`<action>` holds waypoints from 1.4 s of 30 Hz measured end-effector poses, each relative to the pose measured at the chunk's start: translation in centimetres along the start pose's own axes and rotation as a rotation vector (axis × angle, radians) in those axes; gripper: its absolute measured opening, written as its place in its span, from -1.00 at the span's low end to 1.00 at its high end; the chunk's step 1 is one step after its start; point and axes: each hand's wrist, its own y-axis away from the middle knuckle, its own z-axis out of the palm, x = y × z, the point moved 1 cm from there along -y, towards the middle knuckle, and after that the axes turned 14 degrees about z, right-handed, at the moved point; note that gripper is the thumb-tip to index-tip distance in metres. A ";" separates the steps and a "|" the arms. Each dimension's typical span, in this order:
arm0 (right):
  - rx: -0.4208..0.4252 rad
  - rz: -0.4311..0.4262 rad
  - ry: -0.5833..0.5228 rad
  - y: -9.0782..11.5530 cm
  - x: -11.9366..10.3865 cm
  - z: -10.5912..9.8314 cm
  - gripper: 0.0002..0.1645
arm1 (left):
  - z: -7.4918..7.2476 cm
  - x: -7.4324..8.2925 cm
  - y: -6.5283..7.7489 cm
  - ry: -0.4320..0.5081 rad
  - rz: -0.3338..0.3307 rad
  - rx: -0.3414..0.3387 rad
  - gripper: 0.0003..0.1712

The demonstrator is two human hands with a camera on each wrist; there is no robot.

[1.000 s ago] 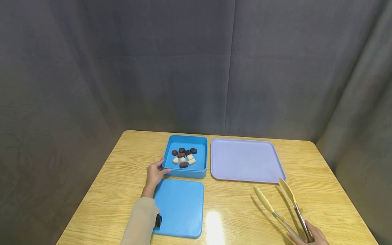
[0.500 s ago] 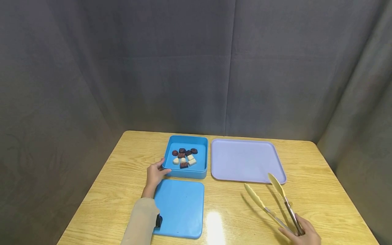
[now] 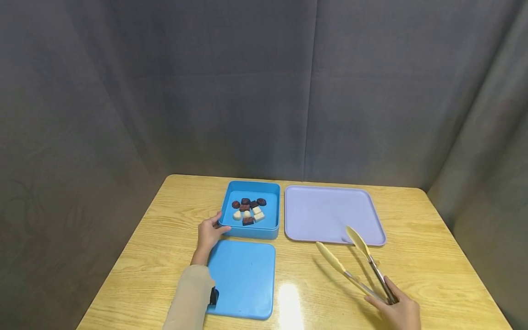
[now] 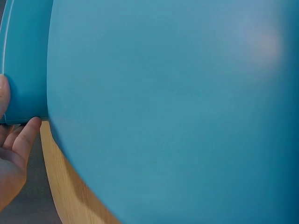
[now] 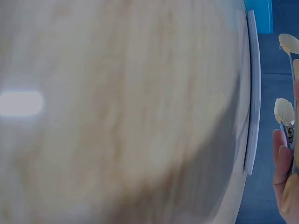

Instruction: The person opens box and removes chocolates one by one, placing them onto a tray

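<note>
My left hand [image 3: 208, 233] holds the near left corner of a blue square box [image 3: 251, 233], thumb along its front wall and fingers at its left side. Inside the box lie several chocolates, some dark brown [image 3: 248, 221] and some cream white [image 3: 258, 216]. In the left wrist view the thumb and fingers of the left hand [image 4: 14, 154] show around the corner. My right hand [image 3: 399, 308] grips tongs [image 3: 381, 277] by the handle end; their cream tips stand wide apart. One tip overlaps the near edge of the lilac tray [image 3: 330, 215] in the head view.
A flat blue lid [image 3: 243, 279] lies on the wooden table [image 3: 313, 284] in front of the box, partly under the left forearm [image 3: 187, 298]. The lilac tray sits just right of the box. Grey curtains [image 3: 247, 91] hang behind and beside the table.
My right hand has moved left and slightly forward with the tongs, whose tips came closer to the tray. The left hand stays at the box corner.
</note>
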 end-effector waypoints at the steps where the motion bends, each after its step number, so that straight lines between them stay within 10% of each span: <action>1: -0.002 -0.018 -0.004 -0.1 -0.2 0.1 -0.05 | 0.0 0.0 0.0 0.000 0.000 0.001 -0.35; 27: -0.011 -0.372 -0.124 -1.2 -3.2 2.5 -0.17 | 0.0 0.2 0.1 0.007 -0.008 0.007 -0.35; 42: -0.064 -0.334 -0.177 -1.5 -4.0 3.6 -0.21 | 0.0 0.1 0.1 0.018 0.008 0.011 -0.36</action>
